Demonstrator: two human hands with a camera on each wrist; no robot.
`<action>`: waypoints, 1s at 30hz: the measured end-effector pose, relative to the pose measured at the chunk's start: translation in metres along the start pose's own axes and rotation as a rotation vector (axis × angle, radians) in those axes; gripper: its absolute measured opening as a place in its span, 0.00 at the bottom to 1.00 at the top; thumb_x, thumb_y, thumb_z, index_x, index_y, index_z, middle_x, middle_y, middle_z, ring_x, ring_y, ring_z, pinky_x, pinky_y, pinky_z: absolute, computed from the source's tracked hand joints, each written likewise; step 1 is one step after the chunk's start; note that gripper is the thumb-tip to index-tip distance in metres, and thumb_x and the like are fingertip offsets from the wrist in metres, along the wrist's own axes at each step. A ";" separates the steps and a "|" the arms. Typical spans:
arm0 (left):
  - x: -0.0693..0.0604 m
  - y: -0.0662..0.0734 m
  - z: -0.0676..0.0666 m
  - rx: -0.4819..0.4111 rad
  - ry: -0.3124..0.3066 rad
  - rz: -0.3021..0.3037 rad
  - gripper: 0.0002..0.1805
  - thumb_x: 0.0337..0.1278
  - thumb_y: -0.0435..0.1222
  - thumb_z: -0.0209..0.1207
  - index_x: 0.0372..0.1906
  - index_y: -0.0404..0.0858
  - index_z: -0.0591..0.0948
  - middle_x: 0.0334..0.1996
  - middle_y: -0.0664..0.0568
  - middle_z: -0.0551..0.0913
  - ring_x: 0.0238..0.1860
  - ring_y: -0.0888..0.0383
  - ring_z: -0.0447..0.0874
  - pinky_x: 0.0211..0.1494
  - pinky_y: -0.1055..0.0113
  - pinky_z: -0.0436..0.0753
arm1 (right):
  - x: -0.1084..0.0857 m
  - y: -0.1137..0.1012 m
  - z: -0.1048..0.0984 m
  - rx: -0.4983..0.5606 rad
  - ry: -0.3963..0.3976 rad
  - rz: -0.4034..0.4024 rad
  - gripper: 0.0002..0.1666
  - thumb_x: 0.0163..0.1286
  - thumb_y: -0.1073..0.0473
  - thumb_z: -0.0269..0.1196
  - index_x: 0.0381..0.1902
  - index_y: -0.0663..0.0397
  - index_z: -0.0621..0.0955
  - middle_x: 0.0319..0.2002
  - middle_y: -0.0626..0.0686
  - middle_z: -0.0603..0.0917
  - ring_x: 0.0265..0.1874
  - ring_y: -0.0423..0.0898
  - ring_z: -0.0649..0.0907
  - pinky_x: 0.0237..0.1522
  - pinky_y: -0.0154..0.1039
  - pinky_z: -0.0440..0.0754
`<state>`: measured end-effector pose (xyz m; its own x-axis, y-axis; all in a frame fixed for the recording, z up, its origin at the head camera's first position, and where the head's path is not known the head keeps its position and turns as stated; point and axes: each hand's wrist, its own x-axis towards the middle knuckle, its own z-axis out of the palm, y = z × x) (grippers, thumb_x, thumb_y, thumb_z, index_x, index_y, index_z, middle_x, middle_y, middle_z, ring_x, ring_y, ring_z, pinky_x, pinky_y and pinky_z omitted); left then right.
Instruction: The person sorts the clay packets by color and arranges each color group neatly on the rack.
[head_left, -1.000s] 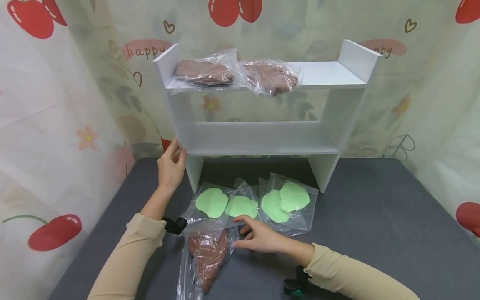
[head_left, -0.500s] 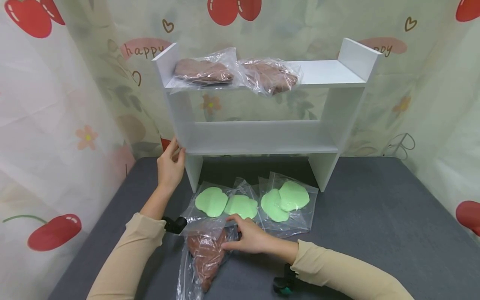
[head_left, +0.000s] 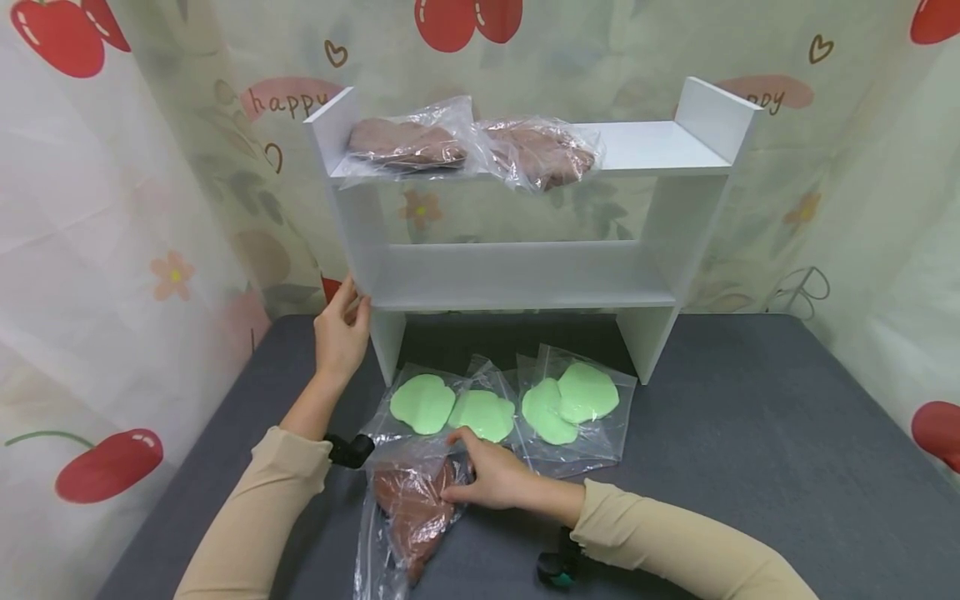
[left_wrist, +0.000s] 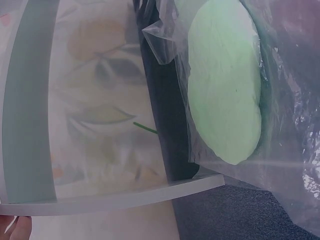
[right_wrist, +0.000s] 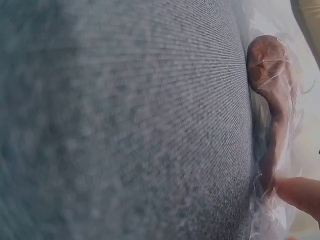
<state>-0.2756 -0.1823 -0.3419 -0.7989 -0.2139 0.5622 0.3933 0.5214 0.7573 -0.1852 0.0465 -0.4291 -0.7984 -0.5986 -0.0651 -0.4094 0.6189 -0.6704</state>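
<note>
My left hand [head_left: 341, 337] rests its fingertips against the outer side of the white shelf's left panel; in the left wrist view its fingers [left_wrist: 20, 229] show at the panel [left_wrist: 115, 200]. With thumb and fingers my right hand [head_left: 498, 477] grips the right edge of a clear bag holding a brown piece [head_left: 412, 508], which lies on the table. In the right wrist view a digit [right_wrist: 300, 195] touches the thin end of the brown piece [right_wrist: 275, 120]. Bags with light green pieces [head_left: 422, 404] lie just beyond, their near edge overlapping the brown one's bag.
The white shelf [head_left: 525, 287] stands at the back of the dark grey table [head_left: 765, 442]. On its top board lie two bags with brown pieces [head_left: 408, 143]. Patterned curtains hang behind and at both sides, with a thin cable [head_left: 802, 287] at the right.
My right hand has moved left from over the green pieces' bags and taken hold of the brown piece's bag, whose right edge has drawn in slightly. My left hand has stayed at the shelf.
</note>
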 end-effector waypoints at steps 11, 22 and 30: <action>-0.001 0.001 -0.001 -0.011 -0.025 -0.018 0.28 0.64 0.29 0.52 0.69 0.43 0.65 0.61 0.37 0.73 0.56 0.41 0.77 0.54 0.50 0.80 | -0.004 0.003 0.000 0.197 0.050 -0.069 0.30 0.52 0.69 0.67 0.52 0.56 0.68 0.20 0.49 0.77 0.17 0.35 0.74 0.20 0.27 0.73; -0.002 0.002 -0.001 -0.016 -0.022 -0.008 0.28 0.64 0.29 0.52 0.68 0.42 0.65 0.60 0.37 0.74 0.56 0.41 0.78 0.54 0.50 0.80 | -0.014 0.014 -0.001 0.510 -0.086 0.006 0.27 0.52 0.73 0.59 0.52 0.61 0.71 0.18 0.46 0.72 0.14 0.35 0.69 0.18 0.27 0.68; -0.002 0.000 -0.001 -0.019 -0.016 0.001 0.28 0.64 0.29 0.52 0.68 0.42 0.66 0.60 0.36 0.74 0.56 0.41 0.78 0.54 0.50 0.80 | -0.024 0.015 -0.015 0.531 -0.182 0.015 0.21 0.62 0.69 0.57 0.54 0.55 0.76 0.47 0.64 0.80 0.17 0.38 0.79 0.23 0.35 0.83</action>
<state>-0.2737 -0.1824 -0.3421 -0.8057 -0.2003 0.5574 0.4024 0.5056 0.7632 -0.1789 0.0784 -0.4264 -0.6941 -0.6990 -0.1719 -0.0827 0.3146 -0.9456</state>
